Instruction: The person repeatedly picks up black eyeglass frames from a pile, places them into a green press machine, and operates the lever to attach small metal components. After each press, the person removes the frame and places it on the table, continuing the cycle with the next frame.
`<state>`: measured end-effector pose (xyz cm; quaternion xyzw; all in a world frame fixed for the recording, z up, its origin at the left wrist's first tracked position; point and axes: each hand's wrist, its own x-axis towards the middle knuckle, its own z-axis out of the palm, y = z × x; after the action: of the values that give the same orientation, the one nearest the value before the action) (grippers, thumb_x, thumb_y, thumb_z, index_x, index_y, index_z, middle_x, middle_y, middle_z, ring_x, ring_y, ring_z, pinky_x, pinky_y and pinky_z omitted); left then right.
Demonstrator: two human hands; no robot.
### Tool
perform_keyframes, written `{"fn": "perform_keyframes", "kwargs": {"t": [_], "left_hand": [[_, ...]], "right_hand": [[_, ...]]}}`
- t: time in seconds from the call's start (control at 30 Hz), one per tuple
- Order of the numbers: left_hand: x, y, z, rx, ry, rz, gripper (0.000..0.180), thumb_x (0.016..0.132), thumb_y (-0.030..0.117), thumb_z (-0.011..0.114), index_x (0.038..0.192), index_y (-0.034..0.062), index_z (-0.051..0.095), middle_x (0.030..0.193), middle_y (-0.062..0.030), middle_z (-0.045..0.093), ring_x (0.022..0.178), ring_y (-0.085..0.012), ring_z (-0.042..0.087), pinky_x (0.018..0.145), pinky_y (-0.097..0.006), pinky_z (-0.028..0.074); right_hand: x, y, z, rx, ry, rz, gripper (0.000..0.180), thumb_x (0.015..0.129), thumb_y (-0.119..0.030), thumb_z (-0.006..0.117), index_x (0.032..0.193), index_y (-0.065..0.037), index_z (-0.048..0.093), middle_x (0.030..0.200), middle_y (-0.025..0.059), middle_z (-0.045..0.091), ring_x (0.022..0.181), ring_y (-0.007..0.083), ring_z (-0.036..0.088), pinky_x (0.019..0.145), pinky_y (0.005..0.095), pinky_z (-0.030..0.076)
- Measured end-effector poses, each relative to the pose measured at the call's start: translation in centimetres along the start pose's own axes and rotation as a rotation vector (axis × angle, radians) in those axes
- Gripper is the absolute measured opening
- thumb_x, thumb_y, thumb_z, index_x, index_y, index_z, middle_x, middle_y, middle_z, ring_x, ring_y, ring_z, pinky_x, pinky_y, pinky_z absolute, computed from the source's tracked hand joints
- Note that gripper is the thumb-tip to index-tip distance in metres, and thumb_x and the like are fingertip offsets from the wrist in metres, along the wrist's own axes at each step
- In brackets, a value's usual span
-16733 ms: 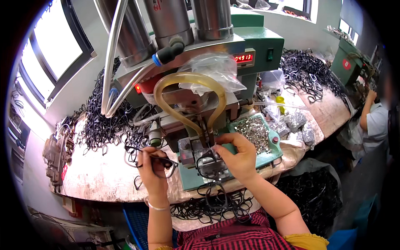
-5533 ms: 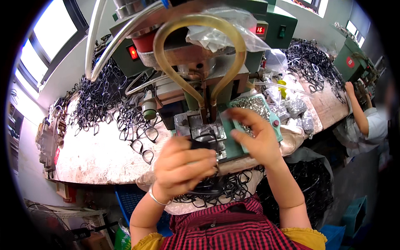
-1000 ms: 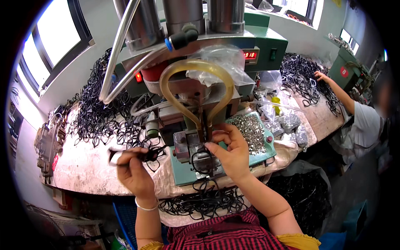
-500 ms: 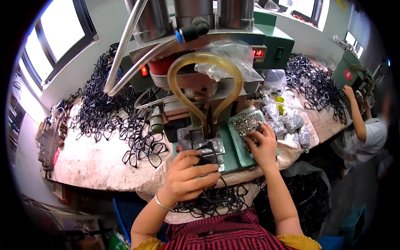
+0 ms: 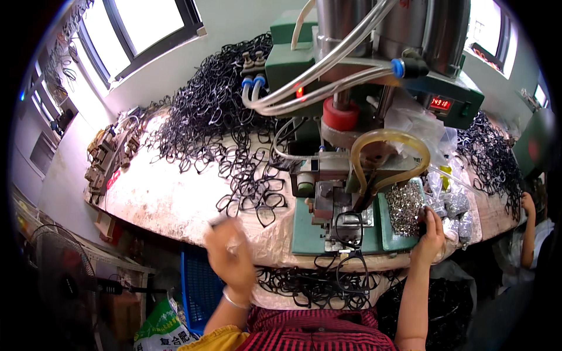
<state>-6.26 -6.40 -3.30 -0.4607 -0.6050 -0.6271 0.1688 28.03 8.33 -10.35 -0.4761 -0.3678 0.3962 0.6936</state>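
1. Since half a second ago, left hand (image 5: 229, 253) has swung away from the machine, out to its left over the bench edge; it is blurred, so I cannot tell whether it grips anything.
2. Right hand (image 5: 430, 234) rests curled on the tray of small metal parts (image 5: 404, 205); whether it pinches any is unclear.
3. Left of that hand, a black spectacle frame (image 5: 350, 257) lies on the green machine base (image 5: 307, 231).
4. Beyond the left hand, black frames (image 5: 222, 134) are heaped.
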Motion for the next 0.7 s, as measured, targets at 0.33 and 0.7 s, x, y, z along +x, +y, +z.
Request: {"fn": "perform_keyframes", "kwargs": {"t": [0.33, 0.7], "left_hand": [[11.4, -18.2, 12.8, 0.859, -0.259, -0.054, 0.04, 0.079, 0.041, 0.074, 0.095, 0.0049, 0.068, 0.117, -0.0123, 0.061, 0.115, -0.0329, 0.05, 0.1, -0.043, 0.038], [7.5, -16.0, 5.1, 0.08, -0.342, -0.382, 0.017, 0.079, 0.013, 0.073, 0.08, 0.0018, 0.061, 0.079, -0.0094, 0.06, 0.065, -0.0272, 0.057, 0.062, -0.036, 0.047]], "right_hand": [[0.2, -0.3, 6.6, -0.137, -0.254, -0.137, 0.013, 0.088, -0.002, 0.068, 0.1, -0.001, 0.07, 0.091, 0.0008, 0.068, 0.083, 0.0069, 0.06, 0.077, 0.0216, 0.047], [-3.5, -2.7, -5.5, -0.605, 0.023, -0.293, 0.013, 0.083, 0.005, 0.065, 0.095, 0.003, 0.068, 0.094, 0.0063, 0.067, 0.09, 0.0153, 0.061, 0.083, 0.0276, 0.047]]}}
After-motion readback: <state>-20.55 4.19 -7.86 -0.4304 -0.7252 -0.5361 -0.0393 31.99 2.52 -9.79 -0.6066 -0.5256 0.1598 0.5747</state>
